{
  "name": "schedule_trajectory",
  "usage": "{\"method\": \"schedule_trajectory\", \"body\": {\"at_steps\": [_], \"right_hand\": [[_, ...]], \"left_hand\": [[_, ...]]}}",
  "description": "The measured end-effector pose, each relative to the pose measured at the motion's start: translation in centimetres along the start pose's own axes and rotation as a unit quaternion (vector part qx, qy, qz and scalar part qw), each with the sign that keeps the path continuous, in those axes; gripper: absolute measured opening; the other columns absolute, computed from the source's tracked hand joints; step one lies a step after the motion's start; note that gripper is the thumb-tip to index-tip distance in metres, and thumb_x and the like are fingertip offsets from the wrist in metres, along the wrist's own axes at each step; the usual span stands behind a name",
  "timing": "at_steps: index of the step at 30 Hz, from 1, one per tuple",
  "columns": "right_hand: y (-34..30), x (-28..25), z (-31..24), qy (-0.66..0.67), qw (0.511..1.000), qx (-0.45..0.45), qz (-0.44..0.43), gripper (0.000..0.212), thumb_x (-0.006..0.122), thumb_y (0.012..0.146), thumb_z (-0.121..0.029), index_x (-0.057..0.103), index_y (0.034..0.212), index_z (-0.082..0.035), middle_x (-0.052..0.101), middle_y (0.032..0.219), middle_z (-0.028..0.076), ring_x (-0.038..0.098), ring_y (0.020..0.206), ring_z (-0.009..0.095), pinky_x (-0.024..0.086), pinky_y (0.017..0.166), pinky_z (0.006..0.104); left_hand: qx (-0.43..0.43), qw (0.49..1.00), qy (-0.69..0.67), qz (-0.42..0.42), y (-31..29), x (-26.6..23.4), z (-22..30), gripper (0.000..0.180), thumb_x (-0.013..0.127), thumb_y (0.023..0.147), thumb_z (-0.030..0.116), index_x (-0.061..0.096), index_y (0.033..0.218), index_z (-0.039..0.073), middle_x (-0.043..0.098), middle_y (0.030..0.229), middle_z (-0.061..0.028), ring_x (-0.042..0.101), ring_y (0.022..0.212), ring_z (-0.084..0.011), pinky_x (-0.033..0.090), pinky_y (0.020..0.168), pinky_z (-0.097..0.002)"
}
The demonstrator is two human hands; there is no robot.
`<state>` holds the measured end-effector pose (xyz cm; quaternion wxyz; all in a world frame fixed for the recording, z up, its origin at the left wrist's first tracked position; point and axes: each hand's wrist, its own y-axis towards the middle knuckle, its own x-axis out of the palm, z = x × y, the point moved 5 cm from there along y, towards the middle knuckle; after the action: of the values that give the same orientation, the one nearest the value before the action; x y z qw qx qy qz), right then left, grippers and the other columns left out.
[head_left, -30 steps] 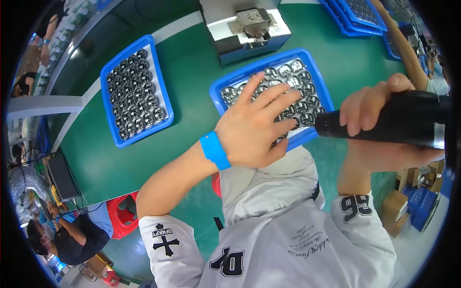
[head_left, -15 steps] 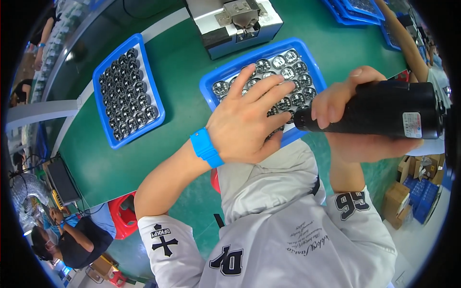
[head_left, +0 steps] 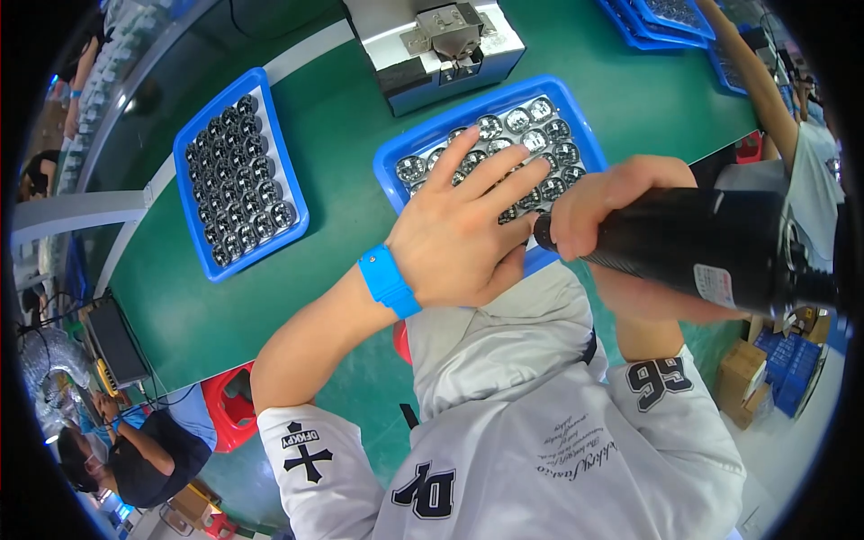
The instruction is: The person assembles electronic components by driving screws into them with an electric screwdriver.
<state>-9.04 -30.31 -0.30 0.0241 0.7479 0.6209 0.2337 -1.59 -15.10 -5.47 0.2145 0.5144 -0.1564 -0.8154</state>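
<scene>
My left hand [head_left: 459,234], with a blue band on its wrist, lies spread over a blue tray [head_left: 385,157] of round, shiny black-and-silver parts [head_left: 518,119]. Its fingers are apart and cover several of the parts. My right hand [head_left: 598,211] is wrapped around a black electric screwdriver [head_left: 684,229], held nearly level with its nose pointing left. That nose is close to my left thumb and index finger, over the tray's near right side. Whether its tip touches a part is hidden behind my fingers.
A second blue tray [head_left: 297,216] full of similar parts stands at left on the green table [head_left: 333,117]. Beyond the near tray is a metal-topped box-like device [head_left: 450,54]. Stacked blue trays [head_left: 643,31] are at the far right, by another person's arm [head_left: 765,90].
My right hand and the electric screwdriver have moved left, and its rear end has dropped lower. My left hand stays almost where it was on the parts.
</scene>
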Motion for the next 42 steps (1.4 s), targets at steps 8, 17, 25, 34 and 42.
{"method": "schedule_trajectory", "body": {"at_steps": [8,17,25,34,42], "right_hand": [[-0.1,0.2,0.2,0.004,1.0,0.029,0.008,0.12,0.051,0.065,-0.103,0.051,0.123,0.002,0.061,0.076,0.013,0.059,0.062,0.024,0.049,0.059,0.0366],[0.3,1.3,0.4,0.01,0.999,0.046,0.016,0.121,0.054,0.062,-0.103,0.052,0.121,0.003,0.062,0.076,0.012,0.06,0.063,0.024,0.049,0.06,0.0357],[3.1,0.7,-2.6,0.054,0.997,-0.054,-0.03,0.116,0.052,0.079,-0.093,0.041,0.141,0.004,0.061,0.086,0.009,0.059,0.065,0.019,0.047,0.061,0.0322],[13.0,3.1,-5.6,0.015,0.994,-0.102,0.049,0.103,0.033,0.09,-0.089,0.046,0.128,0.005,0.058,0.077,0.008,0.056,0.057,0.017,0.047,0.054,0.0289],[18.3,8.6,-2.1,0.152,0.987,-0.042,-0.001,0.094,0.026,0.095,-0.086,0.061,0.099,0.001,0.055,0.054,0.01,0.052,0.04,0.019,0.046,0.042,0.0287]], "left_hand": [[0.007,1.0,0.001,0.003,0.1,0.0,0.1,0.026,0.072,0.073,0.023,0.082,0.093,0.01,0.061,0.137,-0.0119,0.051,0.136,-0.0307,0.031,0.12,-0.0606],[0.004,1.0,0.014,-0.003,0.3,0.1,0.1,0.026,0.07,0.074,0.023,0.082,0.095,0.012,0.06,0.138,-0.011,0.05,0.136,-0.0307,0.031,0.12,-0.0607],[-0.002,1.0,0.013,-0.017,-0.1,0.4,-0.2,0.026,0.072,0.075,0.023,0.081,0.098,0.016,0.061,0.138,-0.0108,0.049,0.139,-0.0327,0.03,0.119,-0.0632],[-0.005,1.0,-0.024,0.011,0.2,-0.5,0.1,0.031,0.071,0.075,0.022,0.078,0.104,0.011,0.062,0.137,-0.0139,0.052,0.136,-0.0341,0.03,0.119,-0.0619],[-0.001,0.992,-0.033,0.123,-0.2,-3.5,-1.9,0.042,0.061,0.072,0.016,0.076,0.11,0.008,0.07,0.123,-0.0143,0.065,0.113,-0.0349,0.044,0.106,-0.0565]]}}
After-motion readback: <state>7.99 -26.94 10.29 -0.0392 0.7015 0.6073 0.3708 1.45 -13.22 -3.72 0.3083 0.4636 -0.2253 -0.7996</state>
